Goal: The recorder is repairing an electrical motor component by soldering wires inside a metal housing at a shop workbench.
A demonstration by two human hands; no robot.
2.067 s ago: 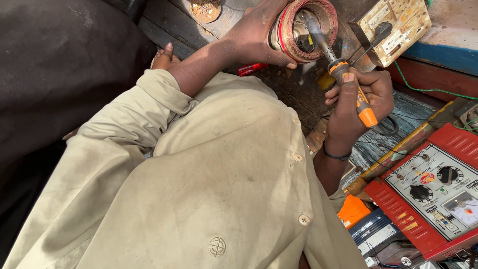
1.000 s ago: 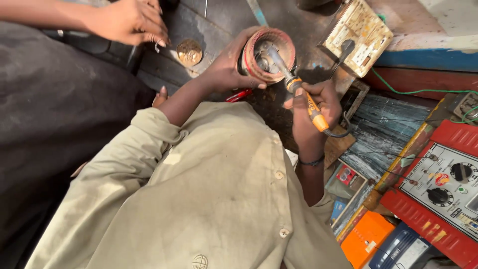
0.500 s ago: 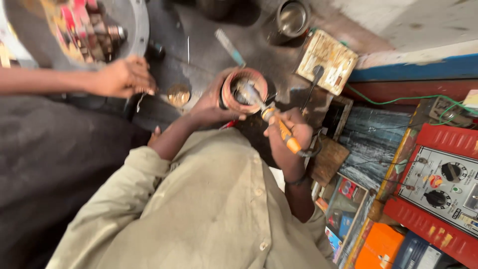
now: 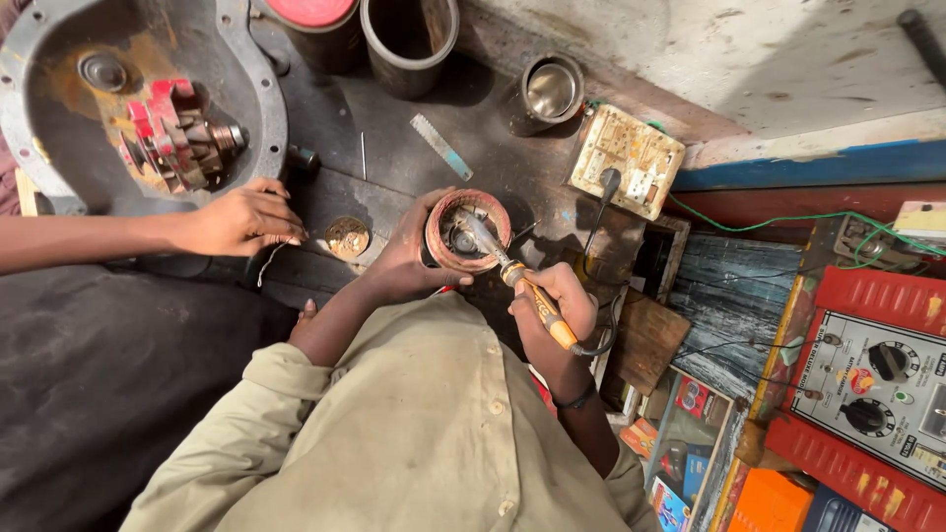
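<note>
Now, left hand (image 4: 399,264): gripped a round copper-wound coil (image 4: 468,230).
Right hand (image 4: 554,300): held an orange-handled soldering iron (image 4: 512,278), metal tip seemingly inside.
Change: view pulled back, baring a greasy housing (image 4: 138,99).

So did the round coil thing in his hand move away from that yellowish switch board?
Cannot tell for sure. The camera itself swung, so everything shifted. The round coil held by the left hand sits left of the switch board as before, perhaps slightly farther apart.
</note>
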